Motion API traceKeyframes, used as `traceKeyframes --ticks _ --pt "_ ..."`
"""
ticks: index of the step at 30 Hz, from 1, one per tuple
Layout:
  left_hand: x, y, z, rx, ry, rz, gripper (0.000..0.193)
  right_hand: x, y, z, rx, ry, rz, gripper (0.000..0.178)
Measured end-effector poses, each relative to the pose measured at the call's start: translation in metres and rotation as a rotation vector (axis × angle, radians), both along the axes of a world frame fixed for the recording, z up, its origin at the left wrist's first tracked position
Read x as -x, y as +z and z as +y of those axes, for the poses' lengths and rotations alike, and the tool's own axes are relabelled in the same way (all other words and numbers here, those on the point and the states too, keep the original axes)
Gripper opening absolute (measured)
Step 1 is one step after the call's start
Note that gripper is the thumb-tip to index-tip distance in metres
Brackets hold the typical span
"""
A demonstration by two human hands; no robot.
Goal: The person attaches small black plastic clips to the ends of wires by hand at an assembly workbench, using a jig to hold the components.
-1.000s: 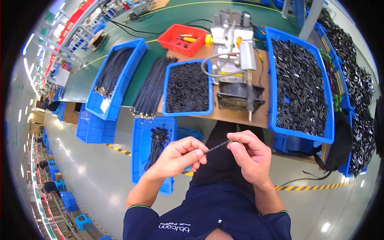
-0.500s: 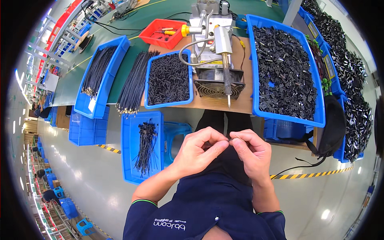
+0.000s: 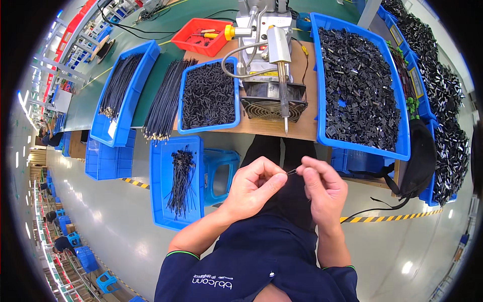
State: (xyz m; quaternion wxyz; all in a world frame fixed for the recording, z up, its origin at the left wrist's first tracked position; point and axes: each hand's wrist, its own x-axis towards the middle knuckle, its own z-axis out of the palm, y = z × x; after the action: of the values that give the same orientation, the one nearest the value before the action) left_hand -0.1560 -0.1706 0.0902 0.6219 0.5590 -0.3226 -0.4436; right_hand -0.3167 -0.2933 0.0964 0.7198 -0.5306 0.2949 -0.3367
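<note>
In front of my lap, my left hand (image 3: 256,186) is closed in a pinch, thumb against forefinger. A thin dark wire-like piece (image 3: 292,172) pokes out of that pinch and reaches the fingertips of my right hand (image 3: 324,191). The right fingers are curled, and they seem to grip its other end. Most of the piece is hidden by my fingers, so its exact kind is unclear. Beyond my hands, a soldering iron (image 3: 284,95) hangs tip down from a bench stand, in front of a black fan (image 3: 271,109).
A blue bin (image 3: 322,100) of black parts stands at the right. Left of the stand are a blue tray (image 3: 239,75) of small black pieces, a bundle of black cables (image 3: 168,98) and a red tray (image 3: 214,48). A lower blue tray (image 3: 161,216) with black cable assemblies rests near a blue stool (image 3: 221,168).
My right hand has shifted slightly right, opening a small gap between the fingertips where the thin dark piece shows. The left hand stays nearly in place. The whole view has shifted slightly.
</note>
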Motion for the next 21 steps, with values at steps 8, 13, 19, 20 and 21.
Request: traceKeyframes --ticks 8,13,19,20,21 --pt "0.0002 0.0012 -0.003 -0.016 -0.037 -0.006 0.011 -0.0027 0.0034 -0.0049 0.185 0.039 -0.009 0.023" --pt "0.0003 0.0015 -0.0053 -0.029 0.0 -0.066 0.014 -0.0048 0.0003 -0.0061 0.246 0.037 0.023 0.022" --pt "0.0016 0.004 -0.0054 -0.005 -0.007 -0.08 0.011 -0.0078 -0.0001 -0.0015 0.223 0.004 0.019 0.02" --pt "0.0013 0.0041 -0.0054 -0.004 -0.006 -0.079 0.011 -0.0083 0.0001 -0.001 0.216 -0.007 0.027 0.02" --pt "0.001 0.0046 -0.0055 -0.008 -0.008 -0.094 0.01 -0.0088 -0.0009 -0.0009 0.218 -0.007 0.028 0.02"
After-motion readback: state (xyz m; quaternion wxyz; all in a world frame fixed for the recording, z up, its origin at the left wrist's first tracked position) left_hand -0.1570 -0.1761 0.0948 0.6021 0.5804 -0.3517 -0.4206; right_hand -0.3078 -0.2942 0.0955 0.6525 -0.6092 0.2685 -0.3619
